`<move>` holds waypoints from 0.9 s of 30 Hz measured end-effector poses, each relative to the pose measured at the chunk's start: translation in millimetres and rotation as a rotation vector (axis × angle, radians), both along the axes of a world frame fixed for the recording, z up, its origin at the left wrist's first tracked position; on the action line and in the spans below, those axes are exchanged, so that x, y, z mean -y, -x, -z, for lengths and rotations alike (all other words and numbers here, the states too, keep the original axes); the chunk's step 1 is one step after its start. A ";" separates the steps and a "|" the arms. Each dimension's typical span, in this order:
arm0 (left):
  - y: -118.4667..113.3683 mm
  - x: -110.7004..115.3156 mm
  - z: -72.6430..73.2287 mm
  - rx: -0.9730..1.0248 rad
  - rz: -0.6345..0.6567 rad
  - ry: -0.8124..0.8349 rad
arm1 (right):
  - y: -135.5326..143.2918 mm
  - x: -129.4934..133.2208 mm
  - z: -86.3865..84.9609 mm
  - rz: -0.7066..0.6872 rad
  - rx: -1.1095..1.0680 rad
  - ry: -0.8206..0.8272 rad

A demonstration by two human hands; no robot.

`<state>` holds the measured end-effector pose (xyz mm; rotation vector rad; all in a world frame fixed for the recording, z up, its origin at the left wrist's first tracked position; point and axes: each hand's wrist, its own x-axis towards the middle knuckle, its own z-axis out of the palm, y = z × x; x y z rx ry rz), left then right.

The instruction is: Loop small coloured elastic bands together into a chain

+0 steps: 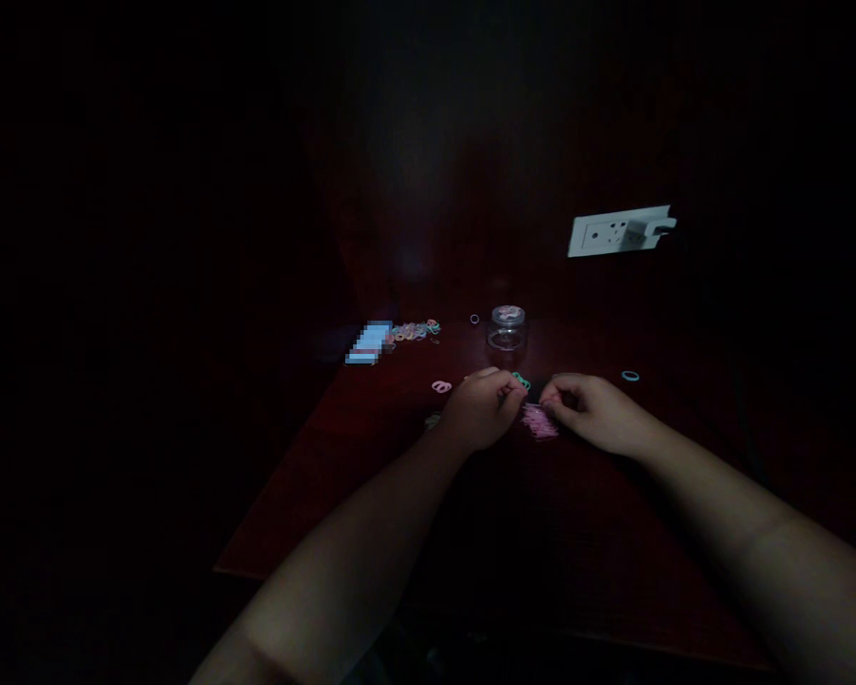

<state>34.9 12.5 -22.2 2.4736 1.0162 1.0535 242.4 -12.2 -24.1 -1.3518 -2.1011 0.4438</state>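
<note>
My left hand (483, 407) is closed in a pinch above the dark red table, beside some green bands (520, 381); whatever its fingertips hold is too small to make out. Facing it, my right hand (591, 411) is also pinched, its fingertips at the upper right edge of a pile of pink bands (540, 422). A short gap separates the two hands. Behind them stands a clear jar (506, 333) with pinkish pieces on its lid. Left of my left hand lie a few pink bands (441, 387), and a pale bunch (433, 419) is partly hidden by my left wrist.
A heap of mixed coloured bands (415, 331) lies at the back left beside a bright, pixelated object (370, 342). One blue band (630, 376) is to the right, a small ring (475, 320) near the jar. A wall socket (617, 231) holds a plug. The table's left edge (278, 468) shows.
</note>
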 end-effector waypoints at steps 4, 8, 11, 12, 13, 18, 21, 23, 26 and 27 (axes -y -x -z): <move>-0.2 0.6 -0.5 -0.008 -0.012 0.008 | -0.6 -1.3 1.8 -0.010 0.006 0.012; 0.0 0.4 -1.0 0.002 0.000 0.002 | -0.6 -1.5 2.2 -0.009 0.004 0.031; 0.2 0.0 -1.0 0.002 0.003 0.010 | -0.7 -1.0 1.4 -0.005 0.004 0.029; 0.2 0.0 -0.9 0.002 0.004 0.013 | -0.7 -0.9 1.1 -0.002 0.005 0.027; 0.3 0.0 -0.8 0.000 0.007 0.015 | -0.8 -0.8 0.9 0.000 0.006 0.026; 0.8 0.2 -0.1 0.003 0.012 0.001 | 0.0 -0.1 -1.4 -0.016 0.020 0.026; 1.4 -0.2 -0.4 0.002 0.018 -0.007 | 1.3 1.0 -4.7 -0.013 0.021 0.011; 1.7 -0.2 -0.6 0.000 0.020 -0.010 | 1.8 1.6 -6.5 -0.010 0.010 0.000; 1.1 0.4 -0.8 -0.004 0.014 -0.009 | 1.3 0.8 -5.7 -0.008 -0.009 -0.003; 0.8 0.7 -1.0 -0.005 0.012 -0.012 | 0.7 0.0 -4.3 -0.009 -0.009 -0.002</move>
